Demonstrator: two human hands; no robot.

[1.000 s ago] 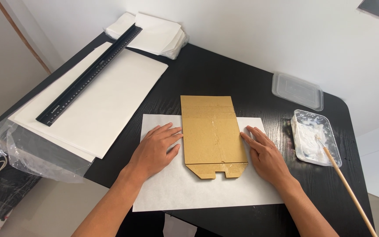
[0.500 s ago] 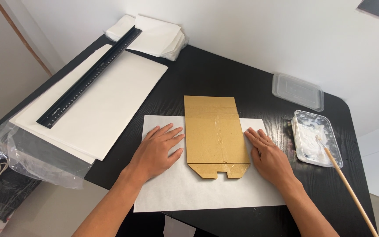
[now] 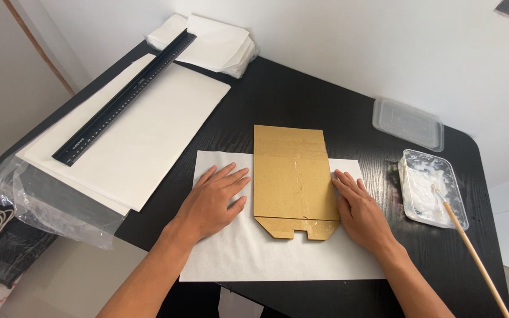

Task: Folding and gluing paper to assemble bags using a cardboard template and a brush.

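A flat brown cardboard piece (image 3: 293, 176) with a notched lower edge lies on a white paper sheet (image 3: 254, 253) on the black table (image 3: 301, 106). My left hand (image 3: 213, 203) rests flat on the paper just left of the cardboard, fingers spread. On the other side, my right hand (image 3: 360, 209) lies flat with its fingertips touching the cardboard's right edge. Neither hand holds anything.
A stack of large white sheets (image 3: 148, 129) with a long black ruler (image 3: 128, 97) fills the left. Folded white papers (image 3: 213, 41) lie at the back. A clear lid (image 3: 407, 123) and a plastic tub of white paste (image 3: 431, 188) with a wooden stick (image 3: 472, 250) stand at right.
The hands stay almost still beside the cardboard; my right hand has slid slightly down along its right edge. The view has shifted a little.
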